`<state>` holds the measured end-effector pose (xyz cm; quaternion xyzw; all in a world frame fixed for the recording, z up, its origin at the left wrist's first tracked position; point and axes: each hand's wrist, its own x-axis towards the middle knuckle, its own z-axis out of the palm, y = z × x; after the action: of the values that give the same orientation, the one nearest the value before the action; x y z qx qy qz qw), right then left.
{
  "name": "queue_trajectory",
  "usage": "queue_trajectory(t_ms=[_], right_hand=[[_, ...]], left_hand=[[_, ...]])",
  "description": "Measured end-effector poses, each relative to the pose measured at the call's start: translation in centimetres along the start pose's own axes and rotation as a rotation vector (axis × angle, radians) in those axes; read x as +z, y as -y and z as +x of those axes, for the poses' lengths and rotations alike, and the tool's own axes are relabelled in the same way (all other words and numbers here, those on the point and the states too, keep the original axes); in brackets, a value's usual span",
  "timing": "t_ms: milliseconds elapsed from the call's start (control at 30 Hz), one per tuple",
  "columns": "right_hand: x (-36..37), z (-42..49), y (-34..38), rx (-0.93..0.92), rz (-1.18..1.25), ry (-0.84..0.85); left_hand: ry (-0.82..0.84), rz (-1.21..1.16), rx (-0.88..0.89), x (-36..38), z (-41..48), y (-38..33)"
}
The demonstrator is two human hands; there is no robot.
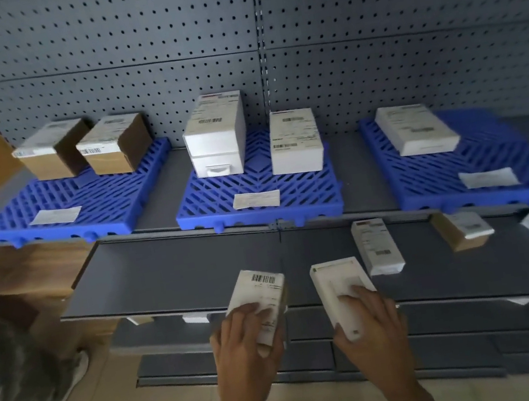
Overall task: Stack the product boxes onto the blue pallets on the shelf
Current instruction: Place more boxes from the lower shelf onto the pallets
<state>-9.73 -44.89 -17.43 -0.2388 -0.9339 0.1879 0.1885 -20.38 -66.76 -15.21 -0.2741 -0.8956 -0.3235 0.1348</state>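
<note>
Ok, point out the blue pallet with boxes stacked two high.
The middle pallet: two white boxes sit stacked there. The left pallet's brown boxes stand side by side; the right pallet holds one box.

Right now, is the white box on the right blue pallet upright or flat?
Flat: the white cardboard box lies broad side down on the blue plastic pallet, label up.

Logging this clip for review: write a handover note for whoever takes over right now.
Left hand grips a barcoded white box; right hand grips a plain white box, both at the lower shelf front.
Done: two brown boxes on the left pallet; a two-high white stack and a single white box on the middle pallet; one flat white box on the right pallet.
Left: both held boxes, plus three loose boxes on the lower shelf.
</note>
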Motion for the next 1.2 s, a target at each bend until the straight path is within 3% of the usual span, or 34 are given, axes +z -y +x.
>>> queue_trajectory(t_ms=[567, 1200], right_hand=[[-18.3, -6.8, -4.1, -0.08, 0.101, -0.281], [-26.8, 11.7, -10.8, -0.03, 0.073, -0.455]], left_hand=[[-0.232, -0.034, 0.3, -7.0, -1.5, -17.0], [-0.262, -0.154, 0.357, -1.3, 16.0, -25.5]])
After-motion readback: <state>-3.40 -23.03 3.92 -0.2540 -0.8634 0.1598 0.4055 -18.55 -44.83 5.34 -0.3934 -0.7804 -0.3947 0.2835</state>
